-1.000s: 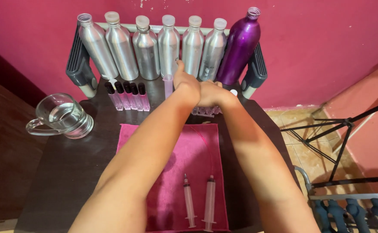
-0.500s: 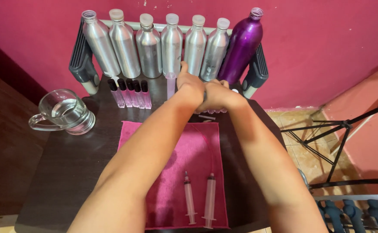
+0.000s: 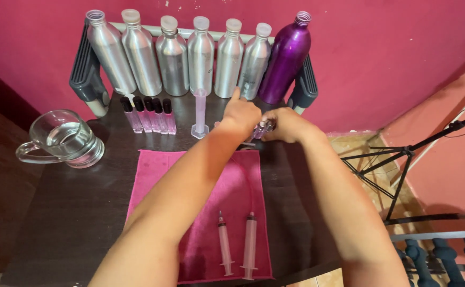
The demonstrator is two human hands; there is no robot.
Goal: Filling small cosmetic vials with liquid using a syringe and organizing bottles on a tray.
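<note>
My left hand (image 3: 241, 114) and my right hand (image 3: 287, 125) meet at the back of the dark table (image 3: 83, 202). Together they grip a small clear vial (image 3: 261, 128) with pinkish liquid. My left index finger sticks up toward the bottles. A slim pink measuring cylinder (image 3: 200, 111) stands just left of my left hand. Several small pink vials with black caps (image 3: 147, 114) stand in a row further left. What lies under my hands is hidden.
Several silver bottles (image 3: 200, 56) and one purple bottle (image 3: 285, 58) line the back wall. A glass jug of water (image 3: 62, 139) sits at the left. Two syringes (image 3: 238, 245) lie on a pink cloth (image 3: 190, 196). A black tripod (image 3: 402, 170) stands on the floor to the right.
Both hands have drawn back a little from the bottles and parted, so the vial between them shows. The measuring cylinder stands fully uncovered. The view has shifted slightly.
</note>
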